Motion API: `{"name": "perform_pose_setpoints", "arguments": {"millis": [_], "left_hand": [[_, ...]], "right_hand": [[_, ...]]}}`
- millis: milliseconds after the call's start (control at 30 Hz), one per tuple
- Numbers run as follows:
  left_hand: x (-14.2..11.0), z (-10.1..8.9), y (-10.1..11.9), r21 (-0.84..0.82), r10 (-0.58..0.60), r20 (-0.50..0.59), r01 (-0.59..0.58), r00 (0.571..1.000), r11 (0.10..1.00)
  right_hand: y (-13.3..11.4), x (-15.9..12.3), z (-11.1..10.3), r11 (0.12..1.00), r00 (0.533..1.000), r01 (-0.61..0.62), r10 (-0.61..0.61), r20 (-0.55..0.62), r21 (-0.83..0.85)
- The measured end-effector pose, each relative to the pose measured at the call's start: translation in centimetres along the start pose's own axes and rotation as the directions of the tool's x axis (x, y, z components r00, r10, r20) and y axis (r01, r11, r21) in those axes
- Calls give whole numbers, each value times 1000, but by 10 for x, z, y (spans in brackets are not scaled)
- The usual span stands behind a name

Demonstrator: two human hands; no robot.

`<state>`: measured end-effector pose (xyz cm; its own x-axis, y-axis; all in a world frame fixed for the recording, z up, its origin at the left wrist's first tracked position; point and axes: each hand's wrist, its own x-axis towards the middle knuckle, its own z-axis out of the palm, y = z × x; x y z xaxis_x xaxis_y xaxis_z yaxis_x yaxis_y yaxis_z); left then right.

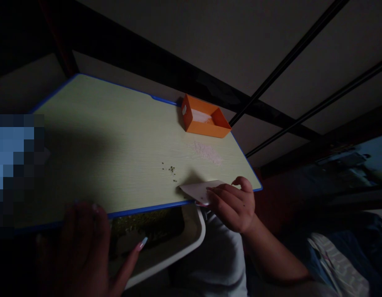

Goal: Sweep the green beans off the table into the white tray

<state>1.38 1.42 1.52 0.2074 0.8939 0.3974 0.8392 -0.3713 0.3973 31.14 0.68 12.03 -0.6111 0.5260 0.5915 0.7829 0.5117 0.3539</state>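
Note:
My right hand (236,204) pinches a thin, pale card (201,190) at the near edge of a pale tabletop (116,140) with blue trim. The card lies low and slanted against the surface. A few small dark green bits (172,169) lie just beyond its left end, and a patch of pinkish granules (207,152) is spread farther back. In deep shadow at the lower left, my left hand (85,247) has its fingers stretched over the near edge and its thumb held apart, with nothing visible in it. Part of that hand fades into darkness.
An orange open box (206,128) with pinkish granules inside stands at the back right of the table. Below the near edge, a white tub (193,239) holds dark green loose material. Grey-clad legs (215,255) are beside it. A blurred patch covers the far left.

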Motion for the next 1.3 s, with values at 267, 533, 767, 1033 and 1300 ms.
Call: {"name": "perform_pose_setpoints", "arguments": {"millis": [267, 533, 767, 1033, 1300], "left_hand": [[3, -7, 2, 19, 8, 48, -9, 999, 1000], [4, -5, 5, 35, 11, -6, -11, 1000, 999], [6, -8, 8, 47, 38, -5, -38, 999, 998], [7, -10, 9, 47, 59, -27, -58, 998, 997], [3, -7, 5, 48, 64, -40, -62, 997, 997]], "right_hand": [[-22, -1, -8, 1000, 1000, -24, 24, -11, 16], [-13, 17, -17, 988, 987, -156, 156, -47, -1], [13, 24, -15, 914, 904, -399, 406, 132, -71], [23, 31, 9, 729, 608, -670, 649, 458, -143], [17, 46, 7, 715, 629, -689, 512, 585, 115]]}}
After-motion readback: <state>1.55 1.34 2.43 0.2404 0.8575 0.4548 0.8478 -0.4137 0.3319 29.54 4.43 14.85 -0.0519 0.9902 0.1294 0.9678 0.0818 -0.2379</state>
